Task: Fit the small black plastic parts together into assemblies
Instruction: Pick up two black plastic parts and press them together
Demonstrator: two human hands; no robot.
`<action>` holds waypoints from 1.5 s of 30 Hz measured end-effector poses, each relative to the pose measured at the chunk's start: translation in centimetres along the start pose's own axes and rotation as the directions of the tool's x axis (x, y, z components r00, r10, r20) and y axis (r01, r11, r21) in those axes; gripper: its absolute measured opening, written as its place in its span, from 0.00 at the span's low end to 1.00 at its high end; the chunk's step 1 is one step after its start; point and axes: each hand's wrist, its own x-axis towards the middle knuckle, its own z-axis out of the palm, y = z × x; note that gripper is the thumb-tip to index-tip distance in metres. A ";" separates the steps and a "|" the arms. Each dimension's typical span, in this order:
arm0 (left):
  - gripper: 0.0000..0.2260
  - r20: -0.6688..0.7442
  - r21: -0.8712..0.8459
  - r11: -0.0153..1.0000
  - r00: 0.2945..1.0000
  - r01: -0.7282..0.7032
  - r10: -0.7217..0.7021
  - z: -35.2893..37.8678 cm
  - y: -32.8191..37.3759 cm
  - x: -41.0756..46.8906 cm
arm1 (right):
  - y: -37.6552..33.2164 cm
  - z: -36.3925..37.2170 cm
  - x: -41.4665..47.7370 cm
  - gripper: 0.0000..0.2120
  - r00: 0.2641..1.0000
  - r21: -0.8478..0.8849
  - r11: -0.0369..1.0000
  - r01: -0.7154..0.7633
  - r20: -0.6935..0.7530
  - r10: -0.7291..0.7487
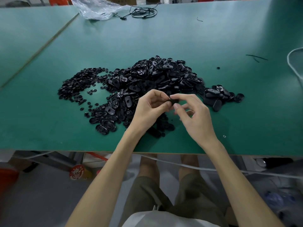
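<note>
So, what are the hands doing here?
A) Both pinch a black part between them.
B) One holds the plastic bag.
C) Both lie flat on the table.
A: the left hand and the right hand meet above the table, their fingers pinching a black part between them.

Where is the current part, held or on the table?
Held: left hand and right hand both pinch the black part between their fingertips.
</note>
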 end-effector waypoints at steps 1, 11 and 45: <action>0.07 0.022 0.009 1.000 1.000 -0.001 0.001 0.0 0.0 0.0 | 0.0 0.0 0.0 0.12 1.000 0.015 1.000 -0.021 -0.006 0.021; 0.07 0.050 0.047 0.999 0.999 0.007 -0.010 0.2 -0.4 0.0 | 0.0 -0.1 0.0 0.07 0.987 0.074 0.988 -0.135 -0.079 0.141; 0.06 -0.006 0.033 0.998 0.999 -0.049 0.049 0.1 -0.2 -0.1 | -0.1 -0.2 -0.2 0.14 0.996 0.032 0.996 -0.081 -0.024 0.082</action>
